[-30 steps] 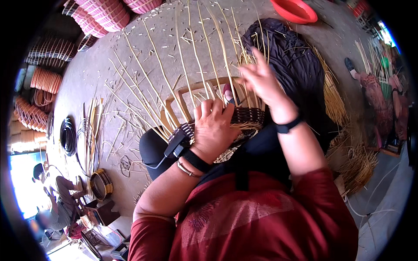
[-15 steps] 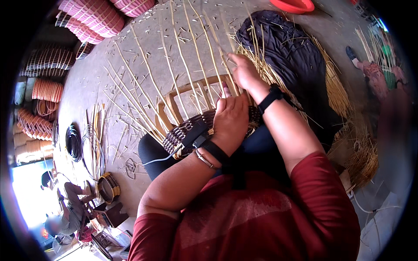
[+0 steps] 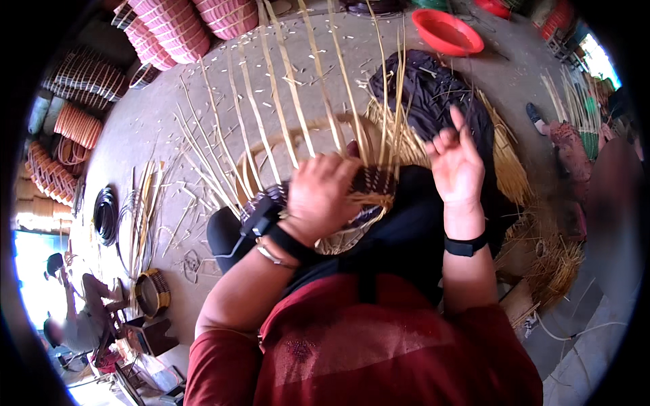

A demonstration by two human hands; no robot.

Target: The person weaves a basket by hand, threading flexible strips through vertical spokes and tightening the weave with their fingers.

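A half-woven basket (image 3: pixel 369 184) with a dark woven band rests on my lap. Its long pale cane stakes (image 3: pixel 284 115) fan up and away from me. My left hand (image 3: pixel 321 196) presses on the woven band, fingers curled over the rim and gripping it. A black watch and a bracelet sit on that wrist. My right hand (image 3: pixel 457 162) is lifted to the right of the basket, fingers spread and pointing up, with nothing visible in it. It wears a black wristband.
A dark cloth (image 3: pixel 426 88) lies beyond the basket, and a red bowl (image 3: pixel 447 30) farther off. Pink woven baskets (image 3: pixel 169 27) stack at top left. Loose cane heaps (image 3: pixel 548 264) lie right, black coils (image 3: pixel 105 216) left. One person (image 3: pixel 81 318) sits lower left, another (image 3: pixel 572 145) at right.
My right hand has come off the weave and risen to the right with its fingers spread. My left hand has shifted left along the woven band and still grips it.
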